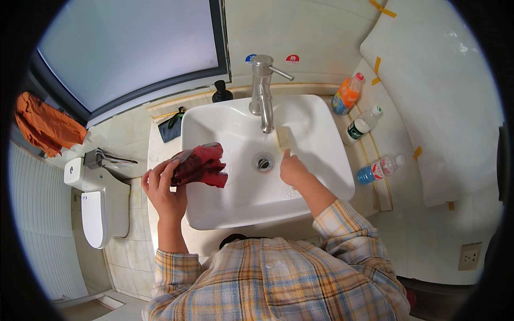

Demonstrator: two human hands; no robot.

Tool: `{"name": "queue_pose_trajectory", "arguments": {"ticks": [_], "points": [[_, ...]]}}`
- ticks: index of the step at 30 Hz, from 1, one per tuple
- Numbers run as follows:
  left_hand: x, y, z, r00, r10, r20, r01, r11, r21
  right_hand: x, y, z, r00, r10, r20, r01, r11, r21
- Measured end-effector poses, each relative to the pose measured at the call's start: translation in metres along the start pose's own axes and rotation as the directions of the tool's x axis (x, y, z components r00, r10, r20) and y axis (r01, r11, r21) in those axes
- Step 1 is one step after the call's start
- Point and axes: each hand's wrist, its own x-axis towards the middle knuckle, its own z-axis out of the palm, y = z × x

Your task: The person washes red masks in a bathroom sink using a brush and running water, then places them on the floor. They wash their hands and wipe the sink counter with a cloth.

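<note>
My left hand (164,184) grips a bunched red cloth item (204,164) with dark, wet-looking patches over the left rim of the white washbasin (200,214). Its exact kind cannot be told. Inside the basin, my right hand (295,170) holds a cream-coloured brush-like tool (283,137), with the index finger stretched along it; the palm hides much of its handle. Just left of the tool's head is the spout of a metal faucet (265,108), with a thin trickle of water under it. The round drain (263,162) lies between my hands. Small bubbles (292,194) dot the basin floor near my right wrist.
Three plastic bottles, one orange-labelled (346,96), one green-labelled (363,125) and one holding blue liquid (377,170), stand along the right counter. A black pump bottle (221,92) is behind the basin. A dark pouch (170,127) lies left; farther left is a toilet (94,216).
</note>
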Motion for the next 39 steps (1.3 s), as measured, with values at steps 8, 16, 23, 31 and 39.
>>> {"name": "queue_pose_trajectory", "arguments": {"ticks": [8,16,23,31,39], "points": [[0.005,-0.007,0.005,0.999,0.01,-0.046,-0.009,1.0,0.023,-0.022,-0.054,0.023,0.955,-0.258,0.144,0.266,0.963,-0.041],[0.0,-0.012,-0.001,0.998,-0.007,-0.057,0.008,1.0,0.027,-0.002,-0.07,0.021,0.861,-0.474,0.184,0.497,0.862,-0.104],[-0.009,-0.016,0.005,0.998,-0.048,-0.048,0.049,0.999,0.01,-0.015,-0.021,0.017,0.67,-0.588,0.453,0.643,0.765,0.041],[-0.01,-0.003,0.009,1.0,-0.009,-0.029,0.007,0.998,-0.064,-0.019,0.058,-0.072,0.801,-0.35,0.485,0.482,0.858,-0.176],[-0.01,0.02,0.02,0.999,0.03,0.032,-0.024,0.981,-0.19,-0.042,0.094,-0.117,0.918,-0.137,0.371,0.296,0.861,-0.413]]}}
